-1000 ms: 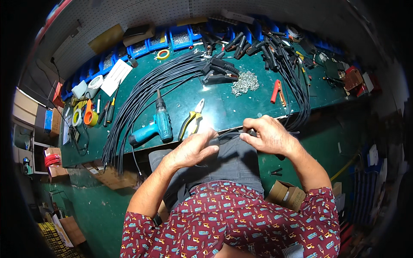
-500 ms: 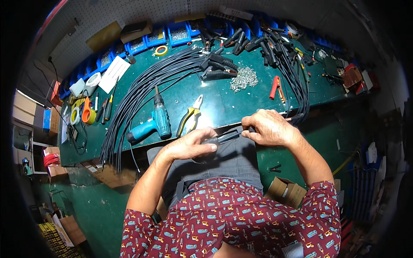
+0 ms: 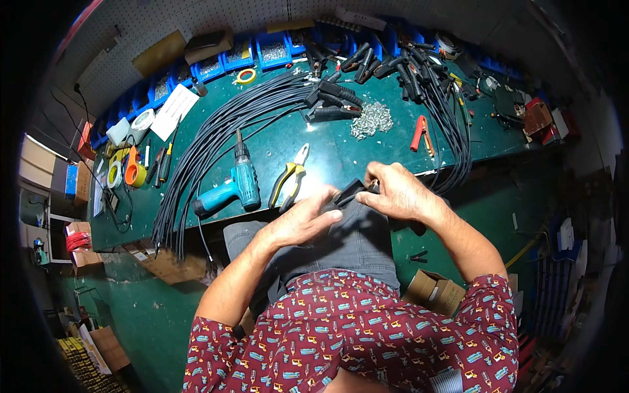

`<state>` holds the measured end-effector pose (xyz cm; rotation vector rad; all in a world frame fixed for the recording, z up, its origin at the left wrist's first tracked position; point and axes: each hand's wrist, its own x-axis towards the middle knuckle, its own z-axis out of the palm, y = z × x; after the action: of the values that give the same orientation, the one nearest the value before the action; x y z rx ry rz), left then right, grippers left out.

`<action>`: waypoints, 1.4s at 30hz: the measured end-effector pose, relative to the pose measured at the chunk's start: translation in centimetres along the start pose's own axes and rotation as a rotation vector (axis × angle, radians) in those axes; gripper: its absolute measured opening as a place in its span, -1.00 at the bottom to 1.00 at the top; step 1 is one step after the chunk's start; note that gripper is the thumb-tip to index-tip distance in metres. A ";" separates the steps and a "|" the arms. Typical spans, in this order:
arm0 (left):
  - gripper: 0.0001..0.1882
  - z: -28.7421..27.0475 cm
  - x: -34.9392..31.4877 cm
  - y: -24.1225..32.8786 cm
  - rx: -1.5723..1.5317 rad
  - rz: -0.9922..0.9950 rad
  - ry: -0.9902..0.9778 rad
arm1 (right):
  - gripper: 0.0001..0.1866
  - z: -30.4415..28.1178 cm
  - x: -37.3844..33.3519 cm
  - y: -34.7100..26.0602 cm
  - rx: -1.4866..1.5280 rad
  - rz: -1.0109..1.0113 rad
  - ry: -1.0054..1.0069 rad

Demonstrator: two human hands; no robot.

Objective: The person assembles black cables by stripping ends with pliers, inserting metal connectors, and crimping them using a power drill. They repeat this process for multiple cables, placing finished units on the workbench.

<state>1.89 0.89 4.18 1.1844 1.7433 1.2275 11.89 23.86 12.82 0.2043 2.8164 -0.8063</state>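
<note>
Black piece (image 3: 352, 190) seems light and stiff, best gripped by its ends: our left hand (image 3: 304, 217) pinches at eight o'clock, right hand (image 3: 401, 192) at two.

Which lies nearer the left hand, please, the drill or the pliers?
The yellow-and-black pliers lie beside the left hand; the teal drill lies farther left.

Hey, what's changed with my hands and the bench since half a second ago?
Your right hand moved left and your left hand slightly right, narrowing the gap, with a black part held between them. No clear release shows. The drill, pliers and pile of metal pieces stayed put.
</note>
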 end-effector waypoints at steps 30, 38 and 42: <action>-0.51 -8.7 -22.9 -5.9 0.634 -0.346 0.663 | -0.77 -9.3 -2.3 1.6 0.402 -0.128 0.015; -0.63 -6.4 -15.4 1.5 0.355 -0.169 0.579 | -0.76 -1.0 0.2 -3.6 0.316 -0.501 0.075; -0.55 -1.6 -7.9 5.1 0.143 0.030 0.357 | -0.72 -0.1 1.1 -6.7 0.430 -0.460 0.040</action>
<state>4.71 -6.30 9.80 1.1255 2.1099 1.4195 9.58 18.38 16.09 -0.3856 2.7200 -1.5160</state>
